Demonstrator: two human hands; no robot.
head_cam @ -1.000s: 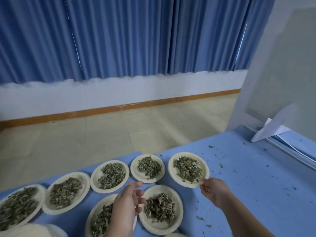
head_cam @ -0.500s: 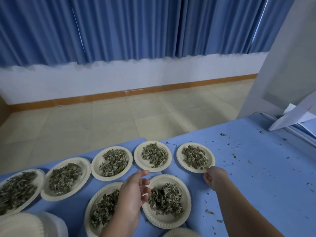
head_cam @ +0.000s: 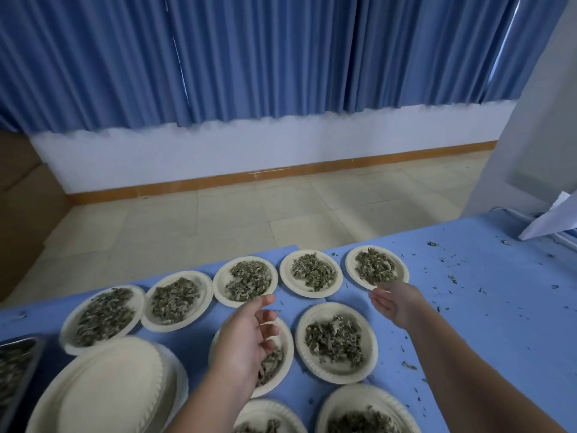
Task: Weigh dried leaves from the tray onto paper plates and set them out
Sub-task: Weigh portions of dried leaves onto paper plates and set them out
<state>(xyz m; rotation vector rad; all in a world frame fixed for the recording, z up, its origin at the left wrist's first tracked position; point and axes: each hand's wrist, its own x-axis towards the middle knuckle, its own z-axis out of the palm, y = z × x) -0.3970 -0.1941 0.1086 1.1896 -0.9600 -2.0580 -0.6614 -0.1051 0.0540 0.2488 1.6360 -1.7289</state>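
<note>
Paper plate (head_cam: 351,267) of leaves (head_cam: 374,268) lies beside right hand (head_cam: 396,304).

Table (head_cam: 484,323) is plain light blue, speckled with dark green crumbs (head_cam: 452,279) right of the right hand (head_cam: 394,303). The plate (head_cam: 350,267) just past that hand is cream with a ribbed rim, and the leaves (head_cam: 374,267) on it are dull olive-green. The plate stack (head_cam: 109,385) left of the left hand (head_cam: 246,335) is the same cream. Way beyond both hands: pleated blue curtain (head_cam: 249,57), beige tiled floor (head_cam: 218,226), orange-brown skirting (head_cam: 281,174).
</note>
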